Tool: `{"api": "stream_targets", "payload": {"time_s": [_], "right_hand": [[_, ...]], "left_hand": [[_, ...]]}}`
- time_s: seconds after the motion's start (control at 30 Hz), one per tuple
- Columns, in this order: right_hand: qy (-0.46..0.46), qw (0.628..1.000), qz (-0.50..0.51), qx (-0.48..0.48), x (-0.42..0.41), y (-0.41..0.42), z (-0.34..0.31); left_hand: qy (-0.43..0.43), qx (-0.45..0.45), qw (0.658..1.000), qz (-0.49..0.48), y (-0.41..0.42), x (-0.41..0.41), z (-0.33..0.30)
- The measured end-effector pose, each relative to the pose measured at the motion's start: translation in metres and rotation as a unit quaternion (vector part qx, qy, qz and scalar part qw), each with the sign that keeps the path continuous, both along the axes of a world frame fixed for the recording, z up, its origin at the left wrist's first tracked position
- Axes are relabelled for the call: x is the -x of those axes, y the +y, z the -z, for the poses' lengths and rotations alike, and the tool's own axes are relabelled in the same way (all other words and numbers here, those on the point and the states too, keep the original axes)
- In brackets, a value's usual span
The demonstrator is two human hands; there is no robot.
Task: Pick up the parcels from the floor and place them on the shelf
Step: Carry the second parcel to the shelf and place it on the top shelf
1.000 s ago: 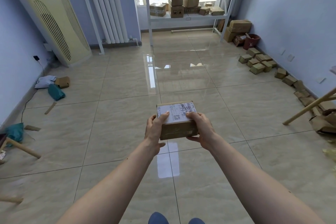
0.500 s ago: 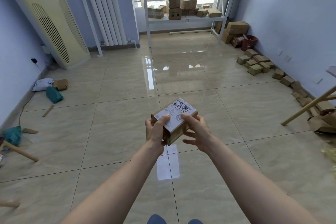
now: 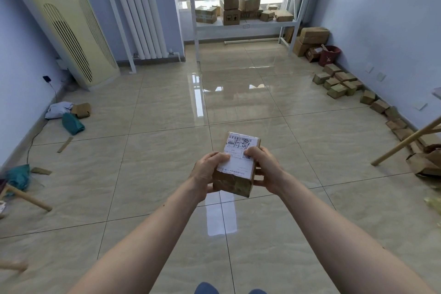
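The fingers of the left hand curl over the left edge of a small cardboard parcel, and the fingers of the right hand wrap its right edge, so both hands grip it between them. The parcel sits just below the centre of the frame, held above the tiled floor, its white shipping label facing up and its far end tilted away. Both bare forearms run in from the lower corners. At the top centre stands a white shelf by the window, with several boxes on its middle level. More small boxes lie in a row along the right wall. A tall cream air conditioner leans at the upper left.
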State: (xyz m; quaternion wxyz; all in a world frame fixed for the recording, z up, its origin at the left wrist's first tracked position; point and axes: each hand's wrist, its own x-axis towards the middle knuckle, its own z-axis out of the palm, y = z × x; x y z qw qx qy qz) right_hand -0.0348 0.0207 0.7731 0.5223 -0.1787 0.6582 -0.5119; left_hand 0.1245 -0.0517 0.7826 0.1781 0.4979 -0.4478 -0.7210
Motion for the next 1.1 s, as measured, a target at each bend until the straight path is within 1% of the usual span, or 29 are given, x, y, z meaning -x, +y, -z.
{"api": "stream_targets", "payload": {"time_s": [0.07, 0.2, 0.3, 0.43, 0.77, 1.1], "right_hand": [[-0.001, 1.000, 0.004, 0.006, 0.000, -0.001, 0.000], [-0.018, 0.999, 0.036, 0.005, -0.004, -0.003, 0.000], [-0.010, 0.999, 0.046, 0.018, -0.010, -0.001, -0.002], [0.010, 0.998, 0.049, 0.034, -0.013, -0.003, -0.005], [0.051, 0.997, 0.040, 0.037, -0.011, -0.012, -0.013], [0.046, 0.997, 0.030, 0.061, 0.006, -0.024, -0.022]], "left_hand": [[0.004, 0.006, 1.000, -0.002, 0.000, 0.002, -0.003], [0.025, 0.011, 0.998, -0.061, -0.003, 0.007, -0.005], [0.036, 0.027, 0.994, -0.104, -0.003, 0.013, -0.005], [0.044, 0.043, 0.990, -0.125, -0.003, 0.017, -0.004], [0.048, 0.067, 0.993, -0.079, -0.005, 0.020, -0.007], [0.063, 0.108, 0.991, -0.050, -0.017, 0.034, -0.013]]}}
